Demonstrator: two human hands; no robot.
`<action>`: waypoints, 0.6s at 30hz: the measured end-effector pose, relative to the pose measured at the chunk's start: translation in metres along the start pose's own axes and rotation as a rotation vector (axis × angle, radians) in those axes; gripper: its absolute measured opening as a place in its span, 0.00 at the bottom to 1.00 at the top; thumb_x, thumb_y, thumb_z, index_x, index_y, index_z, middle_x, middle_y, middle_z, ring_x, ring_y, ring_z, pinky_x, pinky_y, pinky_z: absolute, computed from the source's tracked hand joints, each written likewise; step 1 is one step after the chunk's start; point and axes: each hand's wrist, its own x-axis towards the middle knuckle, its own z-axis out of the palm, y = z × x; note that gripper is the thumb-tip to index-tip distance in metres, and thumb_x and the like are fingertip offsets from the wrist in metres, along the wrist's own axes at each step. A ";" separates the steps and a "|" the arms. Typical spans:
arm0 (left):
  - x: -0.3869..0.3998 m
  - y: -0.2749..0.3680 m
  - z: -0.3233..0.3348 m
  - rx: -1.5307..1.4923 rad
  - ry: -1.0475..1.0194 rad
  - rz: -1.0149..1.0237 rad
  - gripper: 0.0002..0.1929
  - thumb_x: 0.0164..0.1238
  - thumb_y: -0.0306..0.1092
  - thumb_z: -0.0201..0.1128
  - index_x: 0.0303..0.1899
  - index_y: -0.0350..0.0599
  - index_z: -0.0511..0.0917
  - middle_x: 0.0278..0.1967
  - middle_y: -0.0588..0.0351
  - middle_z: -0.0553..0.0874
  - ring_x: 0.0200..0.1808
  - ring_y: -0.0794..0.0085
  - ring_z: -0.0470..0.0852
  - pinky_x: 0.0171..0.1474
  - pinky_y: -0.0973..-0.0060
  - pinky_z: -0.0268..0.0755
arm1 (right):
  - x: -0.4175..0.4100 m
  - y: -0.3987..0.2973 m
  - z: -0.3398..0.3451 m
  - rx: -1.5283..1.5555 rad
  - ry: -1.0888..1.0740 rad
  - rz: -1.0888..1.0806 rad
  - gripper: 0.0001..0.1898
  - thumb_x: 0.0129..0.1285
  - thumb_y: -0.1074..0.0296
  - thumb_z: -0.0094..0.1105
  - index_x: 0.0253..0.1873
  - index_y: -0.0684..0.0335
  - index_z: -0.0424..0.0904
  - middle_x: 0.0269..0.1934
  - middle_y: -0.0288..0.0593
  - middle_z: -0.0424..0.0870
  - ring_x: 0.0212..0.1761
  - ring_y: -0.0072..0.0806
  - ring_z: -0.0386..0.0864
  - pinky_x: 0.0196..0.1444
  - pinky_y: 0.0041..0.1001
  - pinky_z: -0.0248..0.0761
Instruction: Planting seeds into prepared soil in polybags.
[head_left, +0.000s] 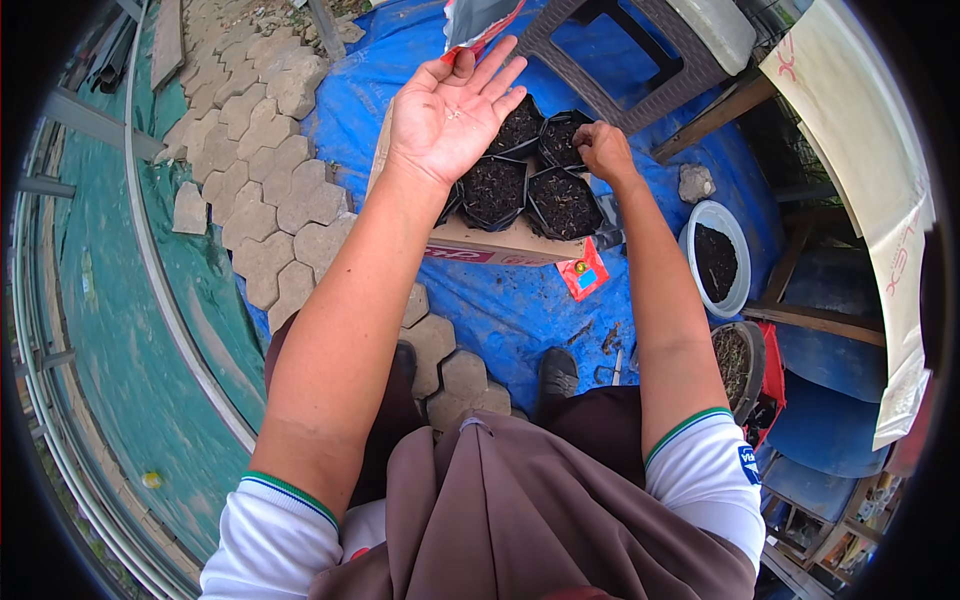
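My left hand (450, 120) is turned palm up, with a few tiny pale seeds (454, 115) lying in the palm. Between its thumb and bent forefinger it pinches a torn-open red and silver foil packet (480, 26); the other fingers stretch out. Fingertips of my right hand (602, 150) are at the soil in a black plastic planting bag (559, 139); whether they hold anything is hidden. Other soil-filled planting bags, one at front left (493, 187), one at front right (564, 201) and one behind (519, 127), stand together on a cardboard box (510, 241).
A blue tarpaulin (480, 315) covers the ground beside hexagonal pavers (262, 150). A red packet (583, 271) lies before the box. At right are a pale tub of soil (688, 255), a stone (696, 183) and a pot (731, 364). A dark plastic stool (540, 34) stands behind.
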 end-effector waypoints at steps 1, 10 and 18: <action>0.000 0.000 -0.001 0.003 -0.001 -0.001 0.13 0.61 0.35 0.46 0.31 0.42 0.79 0.61 0.42 0.63 0.67 0.53 0.52 0.67 0.59 0.41 | 0.001 0.000 0.001 -0.050 -0.010 0.004 0.10 0.45 0.75 0.54 0.33 0.57 0.82 0.35 0.50 0.80 0.40 0.44 0.77 0.45 0.36 0.70; 0.002 0.002 -0.005 0.011 0.004 0.003 0.12 0.61 0.35 0.46 0.31 0.42 0.78 0.61 0.41 0.63 0.67 0.53 0.51 0.67 0.60 0.40 | 0.001 -0.001 0.004 -0.128 -0.026 0.013 0.11 0.45 0.75 0.52 0.34 0.55 0.82 0.39 0.50 0.77 0.43 0.45 0.76 0.46 0.37 0.69; 0.001 0.004 -0.003 0.001 0.011 0.008 0.12 0.61 0.35 0.46 0.31 0.41 0.78 0.62 0.41 0.62 0.68 0.53 0.50 0.68 0.59 0.37 | 0.000 -0.001 0.007 -0.131 -0.003 -0.003 0.09 0.46 0.71 0.62 0.35 0.57 0.81 0.36 0.48 0.77 0.41 0.44 0.75 0.44 0.38 0.68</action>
